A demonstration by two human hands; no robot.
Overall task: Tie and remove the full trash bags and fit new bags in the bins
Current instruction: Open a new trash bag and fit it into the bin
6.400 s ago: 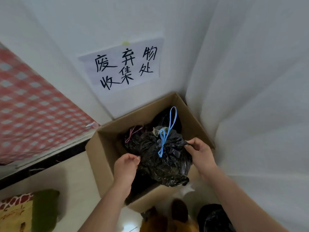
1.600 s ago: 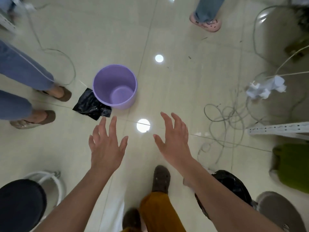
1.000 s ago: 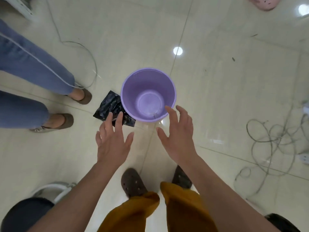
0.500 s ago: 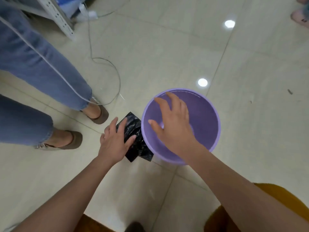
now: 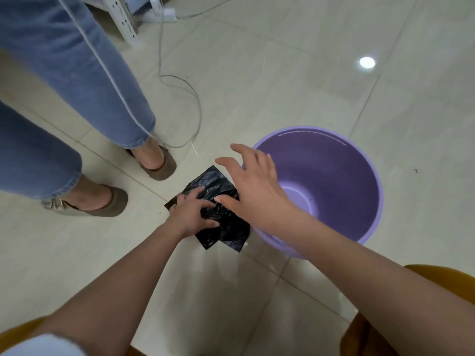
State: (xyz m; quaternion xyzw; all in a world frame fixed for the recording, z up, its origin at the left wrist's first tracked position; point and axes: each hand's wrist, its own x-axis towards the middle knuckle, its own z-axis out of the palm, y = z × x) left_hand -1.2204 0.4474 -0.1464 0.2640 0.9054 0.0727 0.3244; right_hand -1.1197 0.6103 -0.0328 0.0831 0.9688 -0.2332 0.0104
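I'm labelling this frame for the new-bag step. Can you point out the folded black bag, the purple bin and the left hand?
Black bag [image 5: 226, 227]: head view, on its bare lower part.
Purple bin [image 5: 341, 176]: head view, on its inner wall.
Left hand [image 5: 189, 214]: head view, on its back.

An indoor room with a work or studio look rather than a furnished home. The floor [image 5: 295, 73] is large glossy pale tiles that mirror a round ceiling light [image 5: 367, 62] at far right. A thin grey cable [image 5: 190, 98] loops loose across the tiles, running to a white power strip [image 5: 164, 15] at the far edge. Beside it stands a white perforated metal upright [image 5: 120, 19], like part of a slotted rack. A second person in jeans [image 5: 77, 73] and flat shoes stands at left. A purple plastic bin [image 5: 334, 181] sits straight on the floor at right.
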